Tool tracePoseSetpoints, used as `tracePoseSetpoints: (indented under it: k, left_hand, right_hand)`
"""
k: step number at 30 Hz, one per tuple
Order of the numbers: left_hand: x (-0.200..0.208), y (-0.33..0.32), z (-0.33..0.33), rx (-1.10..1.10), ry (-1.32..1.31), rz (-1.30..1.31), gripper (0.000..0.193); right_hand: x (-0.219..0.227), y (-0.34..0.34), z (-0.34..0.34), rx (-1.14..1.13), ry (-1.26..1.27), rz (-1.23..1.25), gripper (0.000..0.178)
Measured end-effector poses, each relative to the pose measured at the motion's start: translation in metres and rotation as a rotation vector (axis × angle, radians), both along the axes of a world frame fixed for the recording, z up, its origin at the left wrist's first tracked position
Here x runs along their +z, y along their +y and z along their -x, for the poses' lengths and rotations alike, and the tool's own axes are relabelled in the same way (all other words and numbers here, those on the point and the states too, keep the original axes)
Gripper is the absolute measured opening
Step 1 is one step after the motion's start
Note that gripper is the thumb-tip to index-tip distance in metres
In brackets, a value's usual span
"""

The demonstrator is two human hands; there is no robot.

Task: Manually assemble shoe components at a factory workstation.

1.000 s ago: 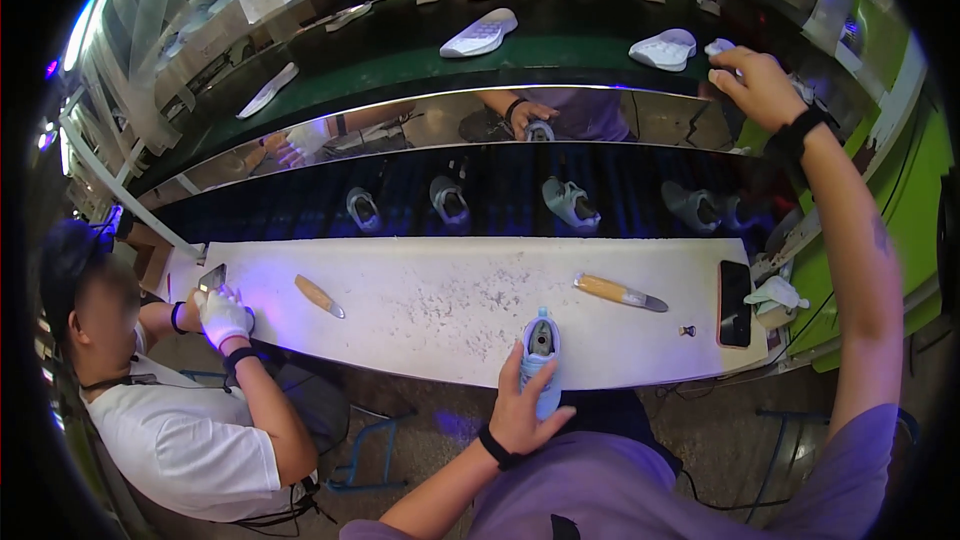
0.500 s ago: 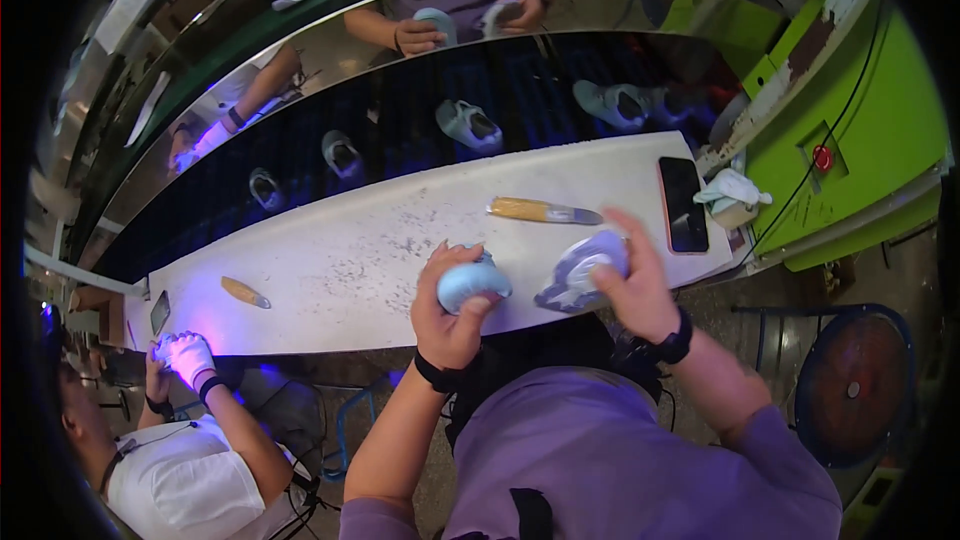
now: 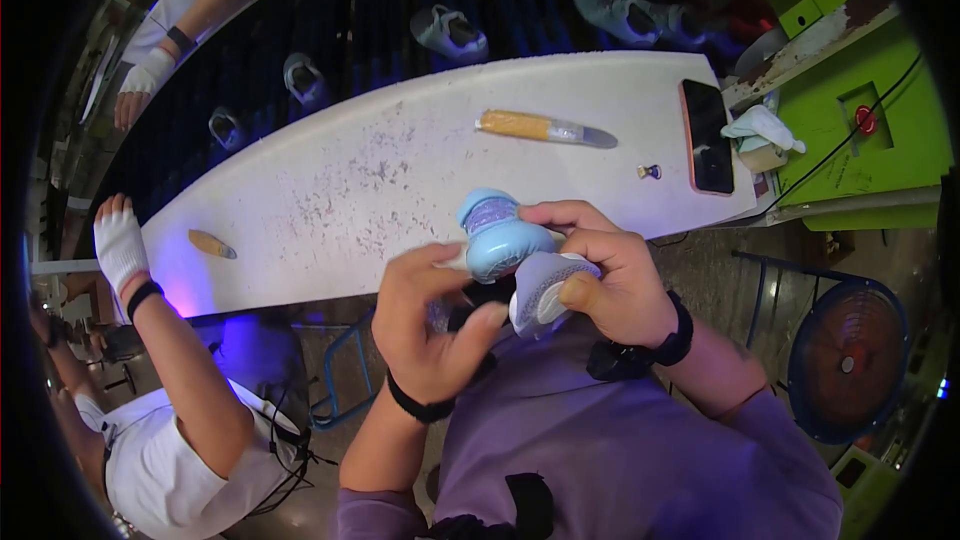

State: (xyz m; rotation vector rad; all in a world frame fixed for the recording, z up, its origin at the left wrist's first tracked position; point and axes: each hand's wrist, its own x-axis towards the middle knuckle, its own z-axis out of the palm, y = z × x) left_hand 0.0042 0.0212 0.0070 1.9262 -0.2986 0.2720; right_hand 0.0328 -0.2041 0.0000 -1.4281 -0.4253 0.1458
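Note:
My right hand (image 3: 625, 285) is closed around a lavender and white shoe sole (image 3: 550, 290), its thumb pressed on the white face. Against it rests a glossy light blue sole piece (image 3: 508, 243) with a lavender textured middle; my right forefinger touches its edge. Whether the two are separate or one bent sole, I cannot tell. My left hand (image 3: 430, 325) is beside them, thumb and fingers spread apart, the forefinger close to the blue piece's left side. Beyond my hands a knife (image 3: 545, 128) with a yellow wrapped handle lies on the white table (image 3: 420, 190).
Right of the knife are a small metallic piece (image 3: 648, 172) and a phone (image 3: 708, 135). Several shoes (image 3: 450, 33) sit on the dark conveyor behind. At left a co-worker's gloved hand (image 3: 120, 240) reaches over the table, near another knife (image 3: 212, 243). A fan (image 3: 848, 360) stands right.
My hands have come together, bringing the blue piece and the lavender sole against each other. My left fingers have spread. The co-worker's gloved hand has reached outward. The view has shifted.

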Motion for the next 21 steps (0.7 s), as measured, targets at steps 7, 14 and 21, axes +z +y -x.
tracePoseSetpoints:
  k: [7,14,21]
  left_hand:
    - [-0.016,-0.012,0.018,-0.041,-0.128,0.049,0.032]
    - [-0.022,-0.006,0.019,-0.148,-0.175,0.061,0.028]
    - [-0.022,-0.004,0.026,-0.193,-0.147,0.049,0.031]
  right_hand:
    - [-0.003,0.008,0.009,-0.040,-0.176,0.132,0.040]
    - [-0.007,0.008,0.024,-0.119,-0.168,0.170,0.044]
    - [-0.010,0.003,0.033,-0.121,-0.190,0.188,0.043]
